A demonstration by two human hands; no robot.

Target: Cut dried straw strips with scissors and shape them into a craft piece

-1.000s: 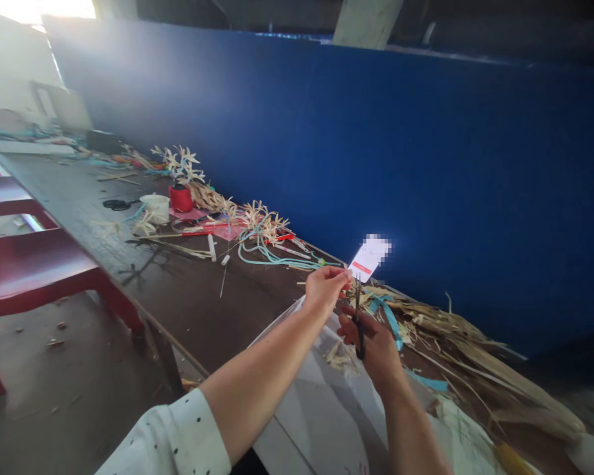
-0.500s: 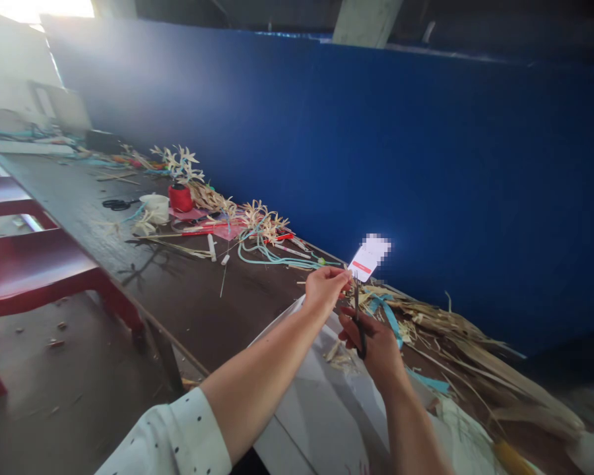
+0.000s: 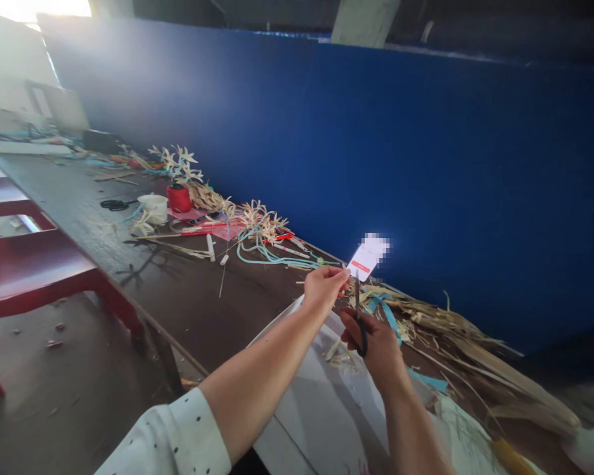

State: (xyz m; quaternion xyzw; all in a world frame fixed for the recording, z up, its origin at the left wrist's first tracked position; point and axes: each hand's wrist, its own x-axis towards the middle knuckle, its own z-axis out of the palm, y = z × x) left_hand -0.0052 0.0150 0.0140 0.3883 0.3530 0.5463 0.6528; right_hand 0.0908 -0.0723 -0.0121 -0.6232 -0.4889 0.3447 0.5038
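Note:
My left hand (image 3: 325, 284) is closed in a pinch, its fingertips overlapping the lower left edge of a lit phone (image 3: 360, 266) in this view. Whatever lies in that pinch is too small to make out, and I cannot tell whether the fingers touch the phone. Just to the right and below, my right hand (image 3: 379, 346) grips black-handled scissors (image 3: 361, 336). Their blades point upward beside the left fingertips and look nearly together. Under both hands lies a white sheet or board (image 3: 317, 389) with pale scraps (image 3: 340, 354) on it.
Dried leaf strips (image 3: 440, 316) and a blue ribbon (image 3: 390, 320) lie to the right. Pale fibre flowers (image 3: 262, 221), light-blue cords (image 3: 262, 254), a red spool (image 3: 179, 198), a white cup (image 3: 154, 208) and other scissors (image 3: 115, 205) line the table. A blue wall (image 3: 297, 132) stands behind; red chairs (image 3: 39, 264) stand left.
The scissor blades, slightly apart before, now look closer together. Both hands stay in almost the same place.

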